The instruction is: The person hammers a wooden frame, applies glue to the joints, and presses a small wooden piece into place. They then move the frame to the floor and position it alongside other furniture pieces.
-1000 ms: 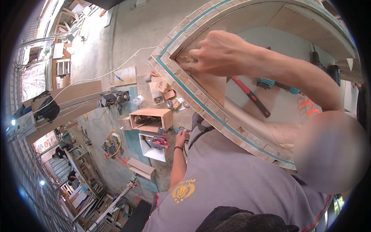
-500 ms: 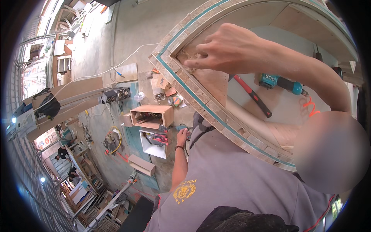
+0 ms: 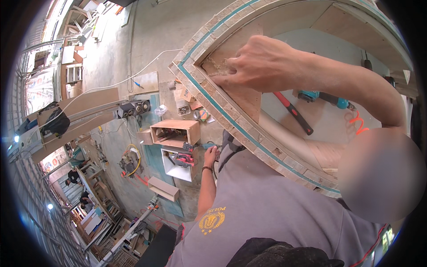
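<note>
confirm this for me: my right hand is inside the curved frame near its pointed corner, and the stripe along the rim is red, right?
The stripe is teal, not red, as the head view shows. Your right hand is indeed inside the curved frame.

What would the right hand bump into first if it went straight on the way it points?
The right hand would probably meet the inner edge of the block-edged frame, near its pointed corner; whether it already touches is unclear.

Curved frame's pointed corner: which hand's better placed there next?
Right, probably: the right hand is within the curved frame, near that corner; the left hand is outside it.
</note>
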`<act>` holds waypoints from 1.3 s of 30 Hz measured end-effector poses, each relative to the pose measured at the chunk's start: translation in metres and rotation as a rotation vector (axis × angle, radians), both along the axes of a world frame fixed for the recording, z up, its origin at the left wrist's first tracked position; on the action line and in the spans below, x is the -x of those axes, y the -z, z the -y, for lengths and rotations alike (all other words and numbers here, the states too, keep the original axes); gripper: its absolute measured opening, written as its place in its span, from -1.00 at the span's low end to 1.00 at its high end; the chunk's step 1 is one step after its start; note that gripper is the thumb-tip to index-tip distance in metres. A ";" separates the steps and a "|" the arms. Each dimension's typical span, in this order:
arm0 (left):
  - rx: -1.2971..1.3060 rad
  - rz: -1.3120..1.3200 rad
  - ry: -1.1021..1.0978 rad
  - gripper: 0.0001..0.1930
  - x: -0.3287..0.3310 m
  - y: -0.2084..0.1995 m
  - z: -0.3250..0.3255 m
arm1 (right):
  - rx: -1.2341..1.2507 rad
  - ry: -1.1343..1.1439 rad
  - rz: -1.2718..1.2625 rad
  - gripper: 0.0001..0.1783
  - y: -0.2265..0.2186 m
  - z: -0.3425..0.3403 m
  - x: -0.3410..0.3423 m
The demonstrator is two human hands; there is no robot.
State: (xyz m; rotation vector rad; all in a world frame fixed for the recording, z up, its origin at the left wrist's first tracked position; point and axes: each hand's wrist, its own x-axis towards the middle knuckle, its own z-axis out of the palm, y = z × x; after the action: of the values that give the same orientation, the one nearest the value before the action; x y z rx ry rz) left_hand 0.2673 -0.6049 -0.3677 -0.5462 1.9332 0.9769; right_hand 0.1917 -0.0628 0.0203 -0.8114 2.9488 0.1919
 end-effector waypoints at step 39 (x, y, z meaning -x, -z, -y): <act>0.011 -0.025 0.024 -0.63 0.001 0.001 0.005 | 0.097 -0.038 -0.173 -0.49 0.020 -0.003 0.016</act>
State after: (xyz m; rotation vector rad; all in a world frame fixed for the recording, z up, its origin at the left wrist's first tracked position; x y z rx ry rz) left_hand 0.2660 -0.6099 -0.3687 -0.5178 1.9637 0.9624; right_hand 0.1761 -0.0599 0.0006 -0.9077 3.1273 0.1290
